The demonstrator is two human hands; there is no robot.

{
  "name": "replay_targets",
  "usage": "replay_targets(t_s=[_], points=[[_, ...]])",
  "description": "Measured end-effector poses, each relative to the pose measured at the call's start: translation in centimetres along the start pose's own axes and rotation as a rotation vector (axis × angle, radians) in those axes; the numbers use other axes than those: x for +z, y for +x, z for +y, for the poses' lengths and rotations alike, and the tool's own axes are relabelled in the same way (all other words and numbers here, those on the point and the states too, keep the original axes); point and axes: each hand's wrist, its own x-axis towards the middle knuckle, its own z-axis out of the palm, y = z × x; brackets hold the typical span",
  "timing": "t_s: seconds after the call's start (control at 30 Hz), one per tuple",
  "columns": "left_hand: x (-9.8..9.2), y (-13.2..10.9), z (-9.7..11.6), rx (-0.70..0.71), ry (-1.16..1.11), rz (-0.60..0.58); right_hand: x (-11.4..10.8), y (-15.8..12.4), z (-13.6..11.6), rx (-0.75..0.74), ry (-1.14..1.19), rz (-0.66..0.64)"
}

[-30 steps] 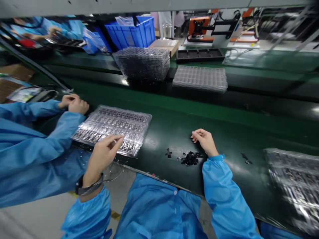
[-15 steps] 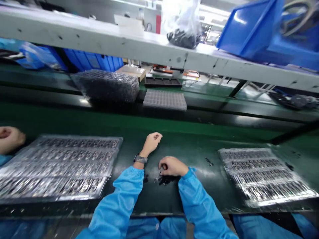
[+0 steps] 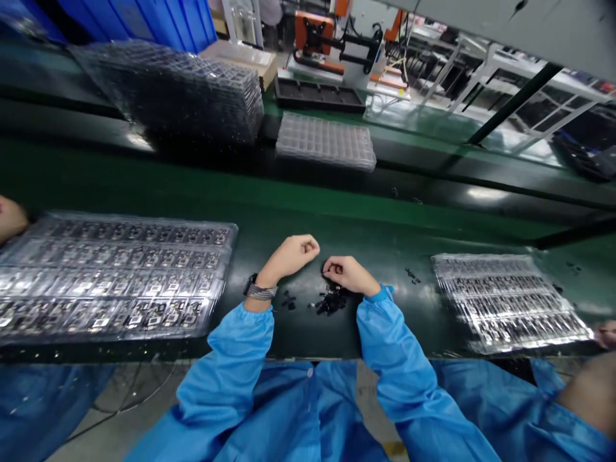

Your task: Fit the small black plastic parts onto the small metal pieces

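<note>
Person's at a green bench (image 3: 423,314), both hands low over it, just apart from each other. Left hand (image 3: 293,253), w/ a dark watch (image 3: 260,290) on the wrist, has fingers curled in, thumb near the forefinger; can't tell if anything's btwn them. Right hand (image 3: 351,274) is bunched too, fingertips drawn together right by the far edge of a heap of small black pcs (image 3: 331,301); too small to tell whether it's got one. A few loose black bits (image 3: 289,299) lie just L of the heap. Big clear tray (image 3: 230,250) of small parts to the L, another clear tray (image 3: 486,258) w/ parts over R, co-worker's hand (image 3: 607,334) by its near corner. Stacked clear trays (image 3: 192,96) sit at the back
</note>
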Motion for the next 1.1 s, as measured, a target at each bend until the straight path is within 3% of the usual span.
replay_targets(t_s=[0.1, 0.17, 0.33, 0.47, 0.57, 0.7, 0.87, 1.0, 1.1], points=[[0.4, -2.6, 0.5, 0.030, 0.275, -0.348, 0.0, 0.3, 0.8, 0.010, 0.105, 0.072], [1.5, -4.0, 0.6, 0.050, 0.379, -0.416, 0.0, 0.7, 1.3, 0.016, 0.157, 0.155], [3.9, -5.2, 0.5, 0.049, 0.474, -0.347, -0.1, 1.3, 1.9, 0.023, 0.259, 0.224], [3.8, -4.7, -0.1, 0.093, 0.418, -0.307, -0.5, 1.5, 1.9, 0.031, 0.329, 0.232], [3.0, -3.6, -0.4, 0.096, 0.233, -0.170, -0.9, 1.6, 1.6, 0.050, 0.381, 0.247], [1.8, -1.1, -0.3, -0.003, -0.248, -0.009, -1.7, 2.1, 0.5, 0.017, 0.444, 0.324], [1.7, 1.1, -0.1, -0.084, -0.698, 0.127, -1.3, 2.6, -0.8, -0.074, 0.519, 0.424], [2.5, 0.9, -0.6, -0.146, -0.823, 0.135, 0.1, 2.5, -0.9, -0.112, 0.480, 0.466], [2.8, 0.4, -0.8, -0.147, -0.767, 0.158, 0.8, 2.1, -0.9, -0.121, 0.422, 0.469]])
